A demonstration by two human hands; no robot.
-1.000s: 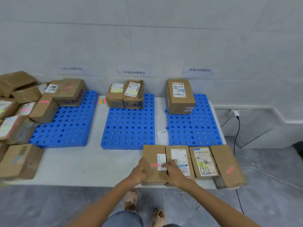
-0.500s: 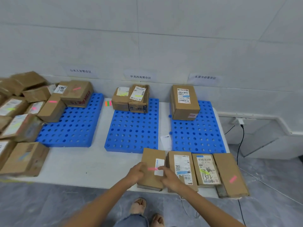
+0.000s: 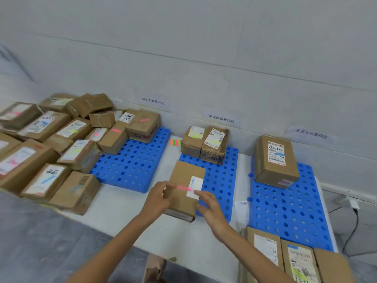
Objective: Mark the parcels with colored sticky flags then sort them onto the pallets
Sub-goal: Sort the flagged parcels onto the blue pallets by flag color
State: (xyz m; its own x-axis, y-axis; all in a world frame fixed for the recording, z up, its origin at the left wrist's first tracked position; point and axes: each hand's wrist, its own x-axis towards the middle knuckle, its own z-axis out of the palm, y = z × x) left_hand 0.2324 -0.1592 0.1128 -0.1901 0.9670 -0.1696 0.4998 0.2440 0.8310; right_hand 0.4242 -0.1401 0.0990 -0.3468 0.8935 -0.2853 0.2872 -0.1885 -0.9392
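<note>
Sorting step, I judge: the left pallet, ahead and left of my left hand, already carries pink-marked boxes, so the parcel, hanging over the near edge of the middle pallet, belongs there. Both hands hold it, left gripping its left edge, right hand pinching the right edge, the pink flag between them. I'd swing it leftward onto bare blue, clear of the box pile crowding left of that hand.

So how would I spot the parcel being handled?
Find the middle blue pallet on the white table. Over its near left corner, the left hand and right hand hold a parcel. Unlike the rest it is lifted, a pink flag overlapping its label.
</note>
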